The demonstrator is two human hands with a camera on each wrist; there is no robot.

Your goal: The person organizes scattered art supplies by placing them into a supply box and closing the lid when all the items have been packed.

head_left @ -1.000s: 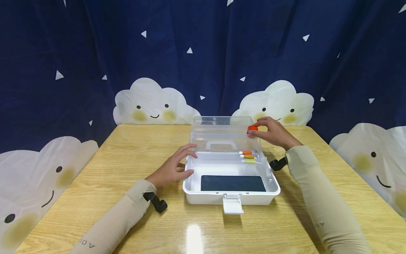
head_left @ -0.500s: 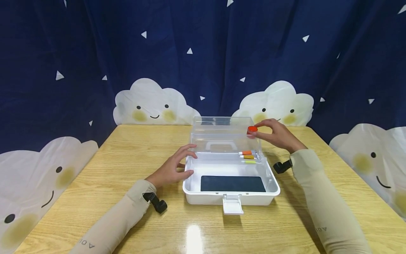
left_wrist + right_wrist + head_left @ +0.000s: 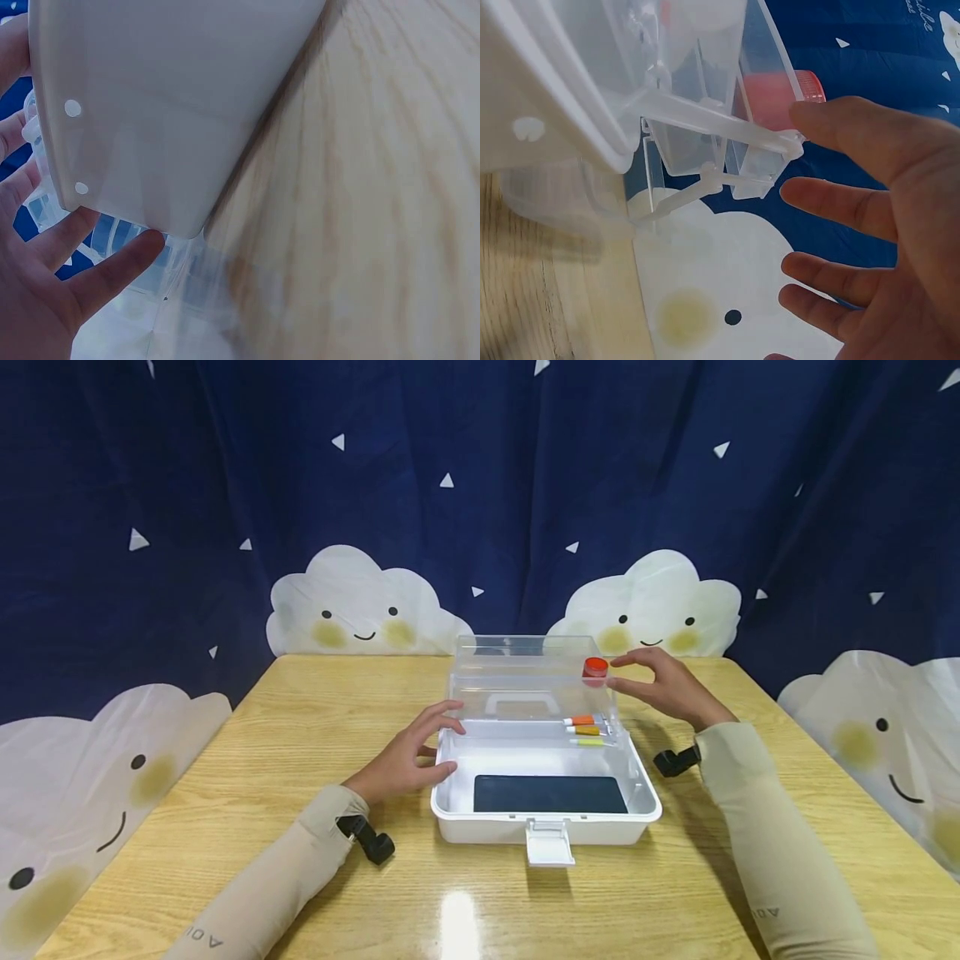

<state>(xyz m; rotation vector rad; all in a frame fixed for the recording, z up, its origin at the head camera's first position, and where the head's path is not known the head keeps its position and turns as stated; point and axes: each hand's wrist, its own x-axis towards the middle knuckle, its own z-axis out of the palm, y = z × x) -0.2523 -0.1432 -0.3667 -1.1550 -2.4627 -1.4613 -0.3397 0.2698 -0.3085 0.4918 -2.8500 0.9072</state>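
Box (image 3: 474,832): white, on the desk (image 3: 390,893), front latch (image 3: 551,845) hanging down, clear trays (image 3: 528,681) raised at its back on hinged arms (image 3: 727,127).
Jar (image 3: 596,671): red-lidded, upright in the uppermost tray, at the box's back right.
Right hand (image 3: 663,683): beyond the box's back right corner, just beside the jar; fingers released, spread apart and grasping nothing. Whether a fingertip touches the jar I cannot tell.
Left hand (image 3: 401,762): at the box's left side, fingers relaxed and spread, some tips resting against its edge.
Paint tubes: orange tube (image 3: 582,721), amber tube (image 3: 585,731) and yellow-green tube (image 3: 590,742), lying toward the box's right side, below the jar's tray.
Dark panel (image 3: 551,794): flat rectangle inside the box, near its front wall.
Sleeves: beige left sleeve (image 3: 262,885) and right sleeve (image 3: 780,843), at either side of the box, each with a small black camera at the wrist.
Curtain (image 3: 502,468): navy, behind the box, with smiling clouds and white triangles.
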